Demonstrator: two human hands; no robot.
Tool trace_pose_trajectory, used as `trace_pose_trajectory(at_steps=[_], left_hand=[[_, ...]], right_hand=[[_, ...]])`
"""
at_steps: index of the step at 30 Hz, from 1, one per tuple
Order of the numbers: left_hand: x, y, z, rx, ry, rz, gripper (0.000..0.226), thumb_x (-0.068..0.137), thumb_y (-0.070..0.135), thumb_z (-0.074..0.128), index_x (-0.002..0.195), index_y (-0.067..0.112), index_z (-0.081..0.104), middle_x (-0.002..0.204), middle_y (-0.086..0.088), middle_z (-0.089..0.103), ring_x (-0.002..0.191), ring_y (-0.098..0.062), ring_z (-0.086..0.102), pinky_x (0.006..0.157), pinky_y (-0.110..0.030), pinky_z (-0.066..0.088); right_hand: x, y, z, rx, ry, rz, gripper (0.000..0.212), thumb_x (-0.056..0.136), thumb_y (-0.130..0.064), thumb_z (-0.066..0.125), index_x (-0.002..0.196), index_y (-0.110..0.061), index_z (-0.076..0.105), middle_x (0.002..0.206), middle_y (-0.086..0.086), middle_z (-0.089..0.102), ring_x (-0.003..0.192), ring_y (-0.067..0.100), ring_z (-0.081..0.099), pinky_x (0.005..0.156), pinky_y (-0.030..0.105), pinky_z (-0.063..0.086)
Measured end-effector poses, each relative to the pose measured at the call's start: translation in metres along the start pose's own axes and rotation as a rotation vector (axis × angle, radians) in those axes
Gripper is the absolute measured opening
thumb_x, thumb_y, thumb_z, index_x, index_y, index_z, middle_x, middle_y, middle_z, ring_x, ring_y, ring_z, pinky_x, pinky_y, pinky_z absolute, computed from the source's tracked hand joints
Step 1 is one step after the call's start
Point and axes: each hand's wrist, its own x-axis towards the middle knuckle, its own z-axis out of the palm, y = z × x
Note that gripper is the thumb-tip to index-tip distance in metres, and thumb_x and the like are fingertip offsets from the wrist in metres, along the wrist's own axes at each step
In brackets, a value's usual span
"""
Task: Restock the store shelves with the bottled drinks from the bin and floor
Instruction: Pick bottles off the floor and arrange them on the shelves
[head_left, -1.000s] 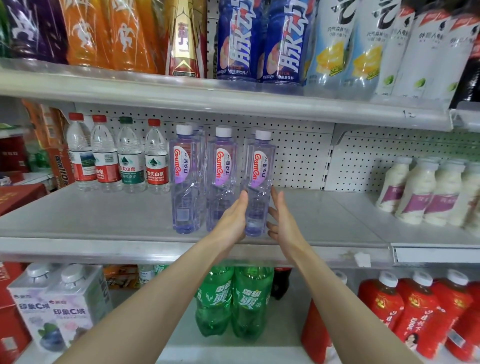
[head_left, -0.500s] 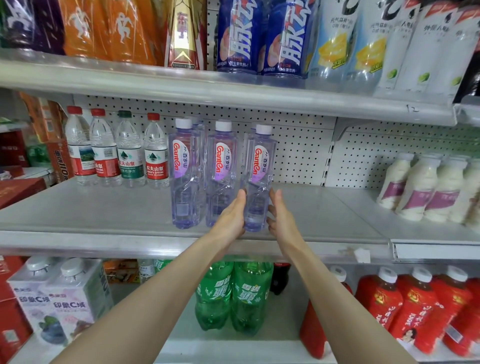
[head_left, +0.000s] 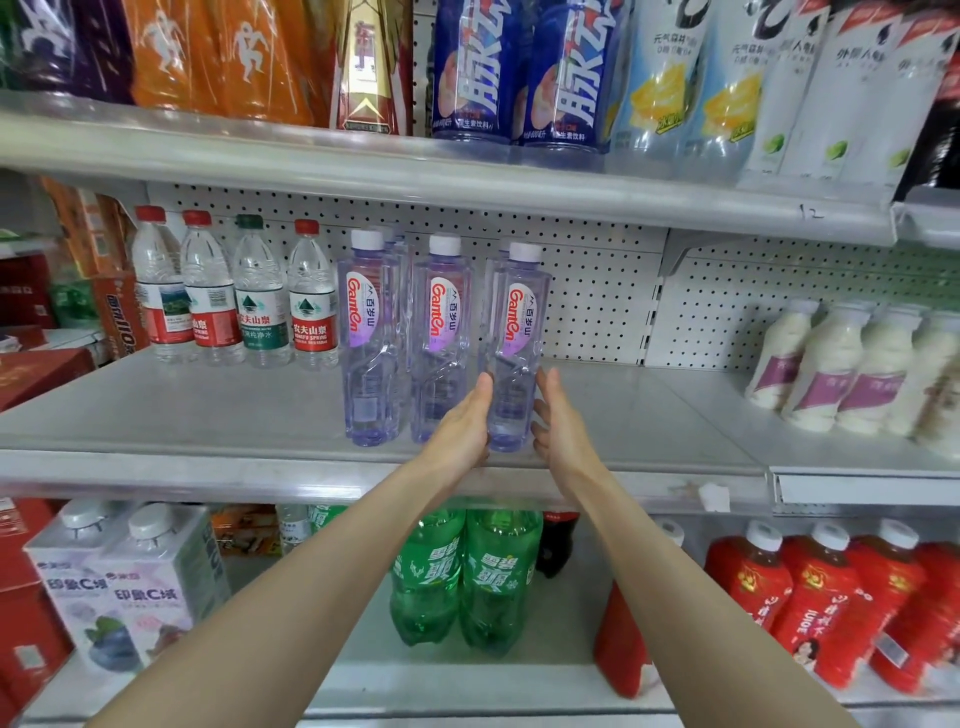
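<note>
So the person's got both arms stretched out to the middle shelf (head_left: 208, 415), and the purple-tinted water bottle (head_left: 517, 332) stands upright near the front edge, sandwiched between their palms. The left hand (head_left: 462, 421) is flat against the bottle's left side with the fingers straight and pointing up. The right hand (head_left: 558, 426) mirrors it on the other side, index finger straight along the plastic, the lower fingers a bit bent toward it. Neither one looks wrapped around the bottle, it's more of a two-sided press on the lower half. Can't see either thumb from here. Just to its left are two more of the same bottles (head_left: 405, 338), fronting rows that go back toward the pegboard, and the held one sits a touch apart from them. Further left are four clear water bottles (head_left: 234, 296) with red and green caps, and way over right some milky white bottles (head_left: 857, 364). The shelf below has green soda bottles (head_left: 467, 571), red bottles (head_left: 831, 597) and white cartons (head_left: 130, 582). Up top there are blue bottles (head_left: 519, 67) and orange ones (head_left: 208, 52).
</note>
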Motion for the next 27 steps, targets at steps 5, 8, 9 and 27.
trace_pose_trajectory(at_steps=[5, 8, 9, 27], left_hand=[[-0.02, -0.002, -0.002, 0.01, 0.025, 0.031, 0.06, 0.095, 0.06, 0.024, 0.148, 0.031, 0.027, 0.153, -0.001, 0.032, 0.13, -0.021, 0.042, 0.107, -0.042, 0.039], [-0.037, -0.004, -0.003, 0.035, 0.043, 0.043, 0.058, 0.096, 0.057, 0.027, 0.148, 0.03, 0.028, 0.152, 0.001, 0.034, 0.132, -0.02, 0.041, 0.111, -0.042, 0.033], [-0.042, -0.006, -0.004, 0.044, 0.046, 0.047, 0.058, 0.097, 0.055, 0.028, 0.148, 0.029, 0.028, 0.152, 0.001, 0.034, 0.134, -0.019, 0.039, 0.113, -0.043, 0.031], [-0.186, -0.157, -0.047, 0.142, 0.204, -0.275, 0.043, 0.093, 0.034, 0.056, 0.133, 0.021, 0.05, 0.119, -0.004, 0.059, 0.106, -0.014, 0.055, 0.082, -0.022, 0.04]], right_hand=[[-0.012, 0.002, -0.004, 0.007, 0.051, -0.06, 0.037, 0.103, -0.042, 0.026, 0.126, -0.03, 0.052, 0.115, -0.009, 0.048, 0.109, 0.006, 0.044, 0.1, 0.029, 0.032], [-0.024, 0.004, -0.008, -0.015, 0.088, -0.084, 0.05, 0.101, -0.044, 0.037, 0.141, -0.016, 0.045, 0.136, -0.006, 0.049, 0.123, 0.009, 0.044, 0.112, 0.037, 0.032], [-0.029, 0.006, -0.01, -0.041, 0.086, -0.088, 0.052, 0.099, -0.046, 0.04, 0.141, -0.016, 0.045, 0.142, -0.004, 0.048, 0.128, 0.012, 0.044, 0.113, 0.042, 0.033], [-0.141, 0.165, 0.049, -0.081, -0.091, 0.202, 0.032, 0.091, -0.032, 0.063, 0.121, -0.02, 0.061, 0.113, -0.002, 0.066, 0.111, 0.02, 0.062, 0.089, 0.031, 0.05]])
